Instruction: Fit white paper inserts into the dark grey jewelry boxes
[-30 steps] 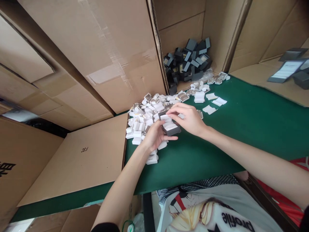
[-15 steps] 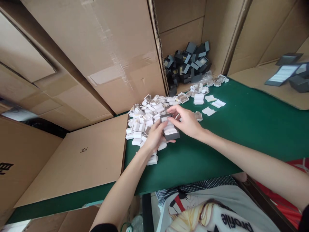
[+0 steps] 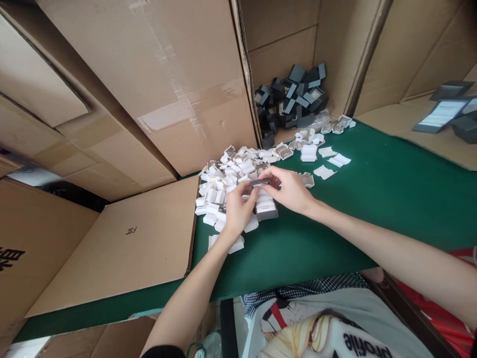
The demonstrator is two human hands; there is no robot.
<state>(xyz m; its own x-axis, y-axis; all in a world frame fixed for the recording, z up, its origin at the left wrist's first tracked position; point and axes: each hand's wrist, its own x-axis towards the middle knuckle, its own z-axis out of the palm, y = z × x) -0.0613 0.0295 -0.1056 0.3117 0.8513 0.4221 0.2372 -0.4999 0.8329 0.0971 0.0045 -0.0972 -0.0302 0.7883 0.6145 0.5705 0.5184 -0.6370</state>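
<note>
A small dark grey box [image 3: 267,214] with a white insert showing inside lies open-topped over the table, tilted up toward me. Its dark lid edge [image 3: 260,182] stands between my two hands. My left hand [image 3: 239,208] pinches the lid's left end, thumb in front. From the other side, the thumb and fingers of my right hand [image 3: 288,190] grip the right end of that lid. Folded white card inserts [image 3: 219,191] are heaped right behind and to the left of my hands, and the nearest ones partly disappear behind my left hand.
The green table [image 3: 316,238] bears more white inserts [image 3: 331,159] to the right. A pile of dark boxes [image 3: 290,97] sits in an upright carton at the back. Cardboard [image 3: 149,238] covers the left side. Several dark boxes [image 3: 443,114] lie on cardboard at far right.
My left hand has moved up from the box's side to its lid edge. The lid has swung so that it shows nearly edge-on, and the insert stays in the box.
</note>
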